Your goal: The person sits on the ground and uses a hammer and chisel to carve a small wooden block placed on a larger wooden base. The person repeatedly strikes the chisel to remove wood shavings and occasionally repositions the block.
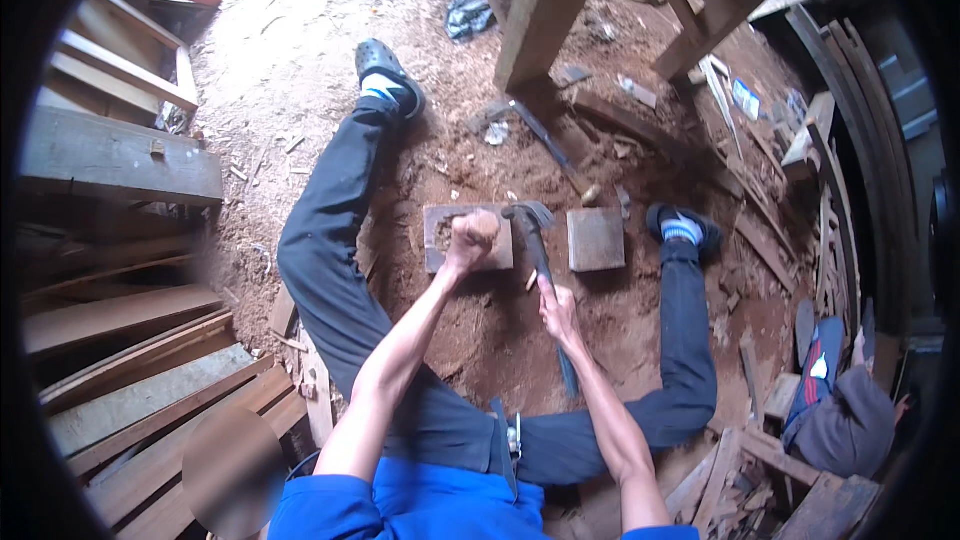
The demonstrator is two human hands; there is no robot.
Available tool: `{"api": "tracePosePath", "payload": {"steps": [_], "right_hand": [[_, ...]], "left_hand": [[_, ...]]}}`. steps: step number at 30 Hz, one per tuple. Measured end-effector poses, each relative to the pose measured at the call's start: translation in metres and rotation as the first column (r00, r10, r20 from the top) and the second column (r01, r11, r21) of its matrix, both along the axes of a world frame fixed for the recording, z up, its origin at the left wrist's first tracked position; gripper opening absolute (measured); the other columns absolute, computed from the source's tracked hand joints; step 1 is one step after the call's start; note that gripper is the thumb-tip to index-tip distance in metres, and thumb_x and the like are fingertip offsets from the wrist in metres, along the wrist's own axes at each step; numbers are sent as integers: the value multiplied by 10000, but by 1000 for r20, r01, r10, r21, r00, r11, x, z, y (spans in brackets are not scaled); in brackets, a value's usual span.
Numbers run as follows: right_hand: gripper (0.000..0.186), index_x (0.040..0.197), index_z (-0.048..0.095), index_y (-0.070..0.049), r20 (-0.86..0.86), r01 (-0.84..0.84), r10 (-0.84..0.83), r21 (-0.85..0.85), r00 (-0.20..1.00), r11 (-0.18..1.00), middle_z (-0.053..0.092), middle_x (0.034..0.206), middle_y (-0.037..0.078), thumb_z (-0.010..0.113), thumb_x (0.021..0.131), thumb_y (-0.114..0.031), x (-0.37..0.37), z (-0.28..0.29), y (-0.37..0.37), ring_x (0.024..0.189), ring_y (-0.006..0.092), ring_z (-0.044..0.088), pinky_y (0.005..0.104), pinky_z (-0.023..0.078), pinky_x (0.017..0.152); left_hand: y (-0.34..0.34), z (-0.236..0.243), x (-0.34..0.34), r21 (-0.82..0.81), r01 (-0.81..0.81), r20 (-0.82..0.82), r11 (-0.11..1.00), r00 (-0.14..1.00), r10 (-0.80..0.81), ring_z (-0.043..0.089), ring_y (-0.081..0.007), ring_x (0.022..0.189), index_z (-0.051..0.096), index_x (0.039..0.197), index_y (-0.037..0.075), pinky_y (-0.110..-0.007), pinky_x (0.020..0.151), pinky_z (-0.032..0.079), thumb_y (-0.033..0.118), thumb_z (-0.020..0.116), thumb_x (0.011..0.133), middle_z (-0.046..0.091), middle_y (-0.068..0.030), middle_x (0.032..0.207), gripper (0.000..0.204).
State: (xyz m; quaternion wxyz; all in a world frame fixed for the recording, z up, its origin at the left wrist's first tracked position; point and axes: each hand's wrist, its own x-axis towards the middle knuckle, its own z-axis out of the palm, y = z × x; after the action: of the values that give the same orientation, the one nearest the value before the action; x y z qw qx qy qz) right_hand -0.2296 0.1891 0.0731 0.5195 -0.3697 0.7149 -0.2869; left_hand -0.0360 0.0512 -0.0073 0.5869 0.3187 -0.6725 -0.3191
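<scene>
I sit on the dirt floor with my legs spread, wearing dark trousers. My left hand point(468, 243) is closed at the top of a square wooden block point(438, 258). A rounded, tan end shows at the top of that fist; what it belongs to is unclear. My right hand point(558, 310) grips a claw hammer point(535, 245) by its handle. Its dark head is up beside my left fist, over the block's right edge, and the handle's blue end sticks out below my hand. To the right, a second wooden block point(596, 240) lies apart, with neither hand on it.
A long, dark, narrow tool point(548, 147) lies beyond the blocks. Farther off stand thick timber legs point(535, 25). Stacked planks point(130, 325) line the left side, near a blurred round patch point(233, 470). Scrap wood and a bundle of grey cloth point(845, 425) sit at right.
</scene>
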Motion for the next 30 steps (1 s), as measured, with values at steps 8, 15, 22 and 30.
{"api": "tracePosePath", "payload": {"steps": [8,15,22,30], "right_hand": [[590,734,461,-77,362,53,170,-532,917,845,394,519,-41,517,908,-638,6,137,-9,403,41,359,198,267,358],[679,668,489,-9,-298,-328,260,-208,918,921,402,549,28,450,951,-625,6,108,-7,474,101,354,337,284,444],[554,669,464,-85,-110,-127,93,-363,990,923,376,524,-66,497,967,-551,-6,68,-5,440,30,349,241,238,400],[688,734,590,29,-411,-321,319,66,854,945,503,553,99,458,933,-615,-19,-22,-16,576,183,532,437,408,566]], "left_hand": [[3,12,1,233,-119,62,965,992,107,488,-171,487,533,643,25,-341,474,370,5,604,753,493,-86,551,132],[2,12,-3,227,-141,6,964,990,143,581,-193,552,584,720,5,-336,524,440,-1,614,740,568,-123,616,37],[0,21,-1,358,-48,-44,933,997,68,505,-99,572,589,698,21,-313,508,390,46,688,783,548,-27,599,133],[4,51,2,-76,-303,351,950,884,310,567,-299,537,545,623,36,-390,517,426,119,677,805,537,-117,572,239]]}}
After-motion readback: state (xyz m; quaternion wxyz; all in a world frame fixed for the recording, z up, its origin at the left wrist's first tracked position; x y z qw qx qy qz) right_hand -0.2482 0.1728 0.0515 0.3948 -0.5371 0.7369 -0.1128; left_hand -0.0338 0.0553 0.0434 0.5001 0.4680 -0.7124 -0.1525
